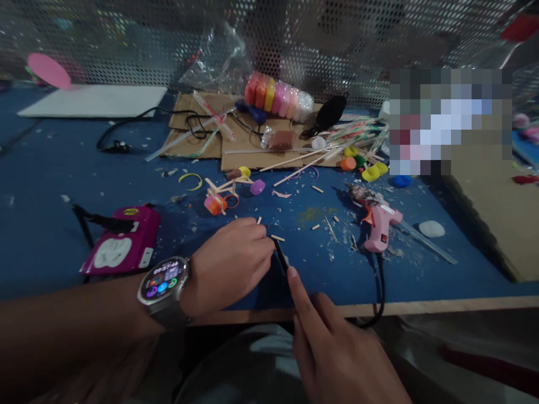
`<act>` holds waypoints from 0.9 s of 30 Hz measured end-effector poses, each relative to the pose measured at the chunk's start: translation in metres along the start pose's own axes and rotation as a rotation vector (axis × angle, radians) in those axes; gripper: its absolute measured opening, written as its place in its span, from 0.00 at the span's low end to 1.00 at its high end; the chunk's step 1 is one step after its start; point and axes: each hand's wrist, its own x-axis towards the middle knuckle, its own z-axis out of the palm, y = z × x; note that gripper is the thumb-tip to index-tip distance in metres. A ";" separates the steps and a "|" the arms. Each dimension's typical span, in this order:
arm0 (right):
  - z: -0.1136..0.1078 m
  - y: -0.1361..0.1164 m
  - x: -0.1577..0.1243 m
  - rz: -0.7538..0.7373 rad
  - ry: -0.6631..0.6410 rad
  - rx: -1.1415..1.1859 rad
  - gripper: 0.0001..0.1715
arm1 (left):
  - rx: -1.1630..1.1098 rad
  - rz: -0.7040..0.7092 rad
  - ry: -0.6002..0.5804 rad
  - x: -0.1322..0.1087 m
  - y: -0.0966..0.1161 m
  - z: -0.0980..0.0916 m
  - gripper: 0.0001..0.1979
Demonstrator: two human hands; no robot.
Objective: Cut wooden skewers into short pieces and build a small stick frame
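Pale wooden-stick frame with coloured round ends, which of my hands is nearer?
Left. Your left hand is just this side of the frame, slightly right; your right hand is farther right, closer to you.

The blue tabletop (50, 160) bears cardboard sheets (244, 161) at upper centre, a white board (96, 101) upper left, a magenta box (143, 233) left, a pink glue gun (380, 224) right, and short stick pieces (278, 238) mid-frame.

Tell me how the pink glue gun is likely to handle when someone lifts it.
The pink glue gun would probably feel tethered: a black cord runs from its grip over the table edge. Its moulded-looking body should stay stiff when lifted. The long clear glue stick jutting from its rear might knock the white disc beside it.
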 end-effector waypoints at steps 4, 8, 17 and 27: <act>-0.001 0.000 -0.006 -0.001 0.008 -0.016 0.49 | -0.007 -0.008 -0.013 0.001 -0.001 0.001 0.14; 0.001 -0.002 -0.001 0.005 0.000 -0.058 0.49 | -0.023 0.013 -0.010 0.001 -0.001 0.002 0.14; 0.001 0.000 -0.003 -0.037 0.013 -0.083 0.47 | -0.017 -0.007 -0.003 -0.001 -0.001 0.002 0.12; 0.000 -0.001 -0.003 -0.032 -0.004 -0.092 0.49 | -0.032 -0.043 -0.033 -0.001 -0.002 0.004 0.11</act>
